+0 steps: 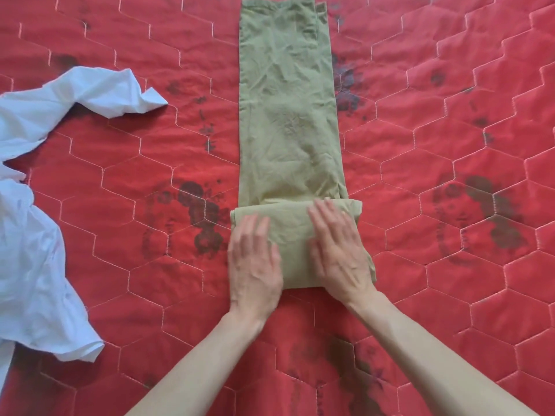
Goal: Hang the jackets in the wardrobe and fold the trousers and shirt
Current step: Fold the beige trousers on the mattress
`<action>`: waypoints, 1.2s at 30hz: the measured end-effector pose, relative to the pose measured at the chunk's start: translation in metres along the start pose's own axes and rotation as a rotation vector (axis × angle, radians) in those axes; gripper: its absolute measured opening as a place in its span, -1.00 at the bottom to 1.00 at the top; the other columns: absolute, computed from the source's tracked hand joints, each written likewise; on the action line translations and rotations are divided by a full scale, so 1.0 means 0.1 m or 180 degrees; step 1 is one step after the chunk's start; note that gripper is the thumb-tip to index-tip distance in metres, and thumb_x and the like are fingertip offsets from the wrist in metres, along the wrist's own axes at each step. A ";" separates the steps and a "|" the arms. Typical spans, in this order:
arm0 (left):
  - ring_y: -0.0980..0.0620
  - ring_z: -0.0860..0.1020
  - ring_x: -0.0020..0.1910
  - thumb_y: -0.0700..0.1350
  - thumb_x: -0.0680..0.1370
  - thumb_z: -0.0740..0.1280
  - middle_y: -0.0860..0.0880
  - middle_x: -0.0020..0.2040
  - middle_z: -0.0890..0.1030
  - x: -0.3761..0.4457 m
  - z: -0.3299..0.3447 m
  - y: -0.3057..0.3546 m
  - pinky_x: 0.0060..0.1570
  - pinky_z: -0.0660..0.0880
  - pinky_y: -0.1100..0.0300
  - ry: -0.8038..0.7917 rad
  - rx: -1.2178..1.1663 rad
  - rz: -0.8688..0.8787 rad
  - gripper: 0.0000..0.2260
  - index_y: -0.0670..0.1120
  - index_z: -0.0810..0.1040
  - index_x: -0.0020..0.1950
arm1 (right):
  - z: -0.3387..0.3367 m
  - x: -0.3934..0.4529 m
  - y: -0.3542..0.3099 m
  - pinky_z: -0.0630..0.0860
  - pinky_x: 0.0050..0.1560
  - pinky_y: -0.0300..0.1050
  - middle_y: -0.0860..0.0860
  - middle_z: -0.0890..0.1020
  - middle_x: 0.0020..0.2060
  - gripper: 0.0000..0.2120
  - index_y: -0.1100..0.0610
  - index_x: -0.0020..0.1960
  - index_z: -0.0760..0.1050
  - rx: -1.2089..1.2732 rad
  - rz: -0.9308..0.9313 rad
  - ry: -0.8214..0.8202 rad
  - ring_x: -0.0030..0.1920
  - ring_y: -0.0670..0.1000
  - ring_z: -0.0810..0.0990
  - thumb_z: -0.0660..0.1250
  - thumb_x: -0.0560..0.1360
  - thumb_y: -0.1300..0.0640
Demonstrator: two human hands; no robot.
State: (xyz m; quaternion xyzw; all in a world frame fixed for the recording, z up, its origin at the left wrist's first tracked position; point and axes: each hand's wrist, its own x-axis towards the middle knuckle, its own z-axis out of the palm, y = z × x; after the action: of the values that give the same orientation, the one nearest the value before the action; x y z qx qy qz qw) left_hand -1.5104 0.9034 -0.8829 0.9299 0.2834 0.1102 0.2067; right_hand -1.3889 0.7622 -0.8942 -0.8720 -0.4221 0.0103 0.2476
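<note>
1. Both forearms come in from the near edge, angled inward, palms down, so weight goes straight into the fold.
2. Left hand (254, 259): flat on the near-left corner of the trousers (288, 115), fingers straight and slightly spread. Grip is wide, holding nothing, just pressing.
3. Right hand (339, 250): same pose on the near-right part, fingertips reaching the fold's far edge. Grip wide, pressing only.
4. Trousers lie mid-bed on the red quilt (450, 145), legs stacked in one long strip running away; the near end is doubled over. Likely pinned flat to set the crease before the next fold.
5. Shirt (39, 235), white, crumpled at left, well apart, not yet folded.
6. No jackets or wardrobe in view.
</note>
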 end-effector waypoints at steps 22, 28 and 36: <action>-0.26 -0.03 0.68 0.23 0.63 0.13 -0.26 0.68 0.09 0.31 0.54 0.01 0.62 -0.02 -0.27 -0.0784 0.0936 0.0792 -0.27 -0.21 0.19 0.66 | -0.22 0.30 0.68 0.46 -0.19 -0.06 -0.02 0.61 -0.30 -0.73 0.02 -0.16 0.52 0.1679 0.2400 0.0018 -0.28 -0.10 0.51 0.34 0.66 -0.08; -0.32 -0.09 0.67 0.35 0.62 0.05 -0.18 0.71 -0.03 0.33 0.58 -0.13 0.59 -0.14 -0.33 -0.0897 0.1007 0.1237 -0.28 0.07 0.03 0.71 | -0.19 0.38 0.73 0.45 -0.15 -0.05 -0.04 0.61 -0.26 -0.81 0.09 -0.06 0.54 0.1179 0.2312 0.0041 -0.23 -0.06 0.55 0.35 0.66 0.01; -0.20 -0.06 0.69 0.30 0.65 0.11 -0.15 0.71 -0.03 0.32 0.42 -0.22 0.59 -0.04 -0.33 -0.1121 0.0797 0.1528 -0.28 0.01 0.03 0.72 | -0.03 0.15 0.40 0.24 0.59 0.14 0.11 0.27 0.63 -0.47 0.17 0.62 0.29 -0.0233 -0.0221 -0.0566 0.66 0.10 0.17 0.16 0.72 -0.04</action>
State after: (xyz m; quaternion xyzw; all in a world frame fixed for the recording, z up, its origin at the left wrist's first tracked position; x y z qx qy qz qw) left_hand -1.4817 0.9248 -0.9274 0.9932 0.0273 -0.0425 0.1046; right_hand -1.3493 0.7514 -0.9062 -0.8610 -0.4725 0.0636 0.1773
